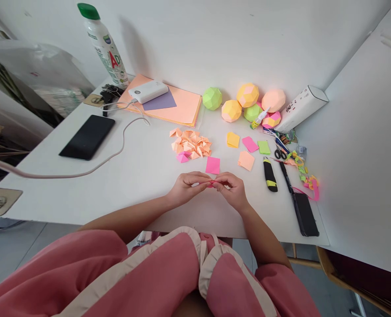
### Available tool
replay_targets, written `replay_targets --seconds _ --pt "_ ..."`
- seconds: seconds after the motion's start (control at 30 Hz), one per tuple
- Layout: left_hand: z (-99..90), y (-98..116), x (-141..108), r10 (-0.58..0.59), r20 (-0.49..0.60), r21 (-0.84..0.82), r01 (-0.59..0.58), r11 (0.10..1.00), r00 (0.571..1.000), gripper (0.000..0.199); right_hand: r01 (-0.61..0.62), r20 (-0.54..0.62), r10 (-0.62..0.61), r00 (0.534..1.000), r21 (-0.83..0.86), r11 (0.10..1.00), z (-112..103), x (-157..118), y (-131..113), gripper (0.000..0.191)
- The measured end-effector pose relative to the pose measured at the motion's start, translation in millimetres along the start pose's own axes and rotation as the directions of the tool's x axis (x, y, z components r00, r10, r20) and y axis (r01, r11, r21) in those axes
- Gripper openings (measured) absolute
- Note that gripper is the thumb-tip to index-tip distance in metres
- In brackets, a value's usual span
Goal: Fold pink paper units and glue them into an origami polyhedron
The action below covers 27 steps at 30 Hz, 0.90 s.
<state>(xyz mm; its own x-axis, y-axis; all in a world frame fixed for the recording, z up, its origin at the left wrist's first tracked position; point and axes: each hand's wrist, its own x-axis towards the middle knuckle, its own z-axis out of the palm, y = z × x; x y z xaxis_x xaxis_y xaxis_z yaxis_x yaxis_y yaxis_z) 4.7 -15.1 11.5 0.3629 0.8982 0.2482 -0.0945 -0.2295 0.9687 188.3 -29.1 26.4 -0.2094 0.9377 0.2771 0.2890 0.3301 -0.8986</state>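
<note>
Between the fingertips of my left hand [190, 187] and my right hand [231, 188] is a small piece of pink paper [211, 183], pinched from both sides and mostly hidden by the fingers. Just beyond them lies a flat pink paper square [213, 165]. A heap of folded peach paper pieces [191, 143] sits farther back, with one folded pink piece [183, 156] at its near edge. To the right are small stacks of paper in peach [246, 160], yellow [232, 140], pink [250, 144] and green [264, 147].
Several faceted paper balls [212, 98] stand along the wall. On the right lie a utility knife [270, 175], scissors [280, 153], a marker [286, 177] and a black phone-like case [305, 214]. A tablet [88, 137], cable [116, 154], power bank [148, 91] and bottle [107, 53] occupy the left.
</note>
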Motion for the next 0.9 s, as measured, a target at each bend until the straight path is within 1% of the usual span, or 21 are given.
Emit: replay_targets --seconds 0.17,0.5,0.6,0.8,0.9 --pt "-0.1 -1.1 -0.3 -0.042 0.000 -0.052 0.042 0.998 0.999 0.015 -0.034 -0.027 0.035 0.999 0.038 0.999 1.0 -1.5 1.7 0.011" --pt "1.4 -0.5 -0.6 -0.090 0.027 -0.160 0.093 0.983 0.996 0.014 -0.032 -0.032 0.034 0.999 0.048 0.998 1.3 -1.4 -0.2 0.006" --pt "0.7 1.8 0.3 -0.069 0.031 -0.108 0.072 0.992 0.997 0.016 -0.012 -0.022 0.013 1.000 0.035 0.999 1.8 -0.6 -1.9 0.006" --pt "0.3 4.8 1.0 0.028 0.028 0.124 -0.032 0.992 0.999 0.015 0.047 0.012 -0.047 0.999 -0.026 0.999 3.9 -0.2 -4.9 0.009" --pt "1.2 4.4 0.4 0.068 0.019 0.168 -0.071 0.983 0.997 0.014 0.055 0.039 -0.053 0.998 -0.034 0.998 4.7 -0.2 -5.2 0.009"
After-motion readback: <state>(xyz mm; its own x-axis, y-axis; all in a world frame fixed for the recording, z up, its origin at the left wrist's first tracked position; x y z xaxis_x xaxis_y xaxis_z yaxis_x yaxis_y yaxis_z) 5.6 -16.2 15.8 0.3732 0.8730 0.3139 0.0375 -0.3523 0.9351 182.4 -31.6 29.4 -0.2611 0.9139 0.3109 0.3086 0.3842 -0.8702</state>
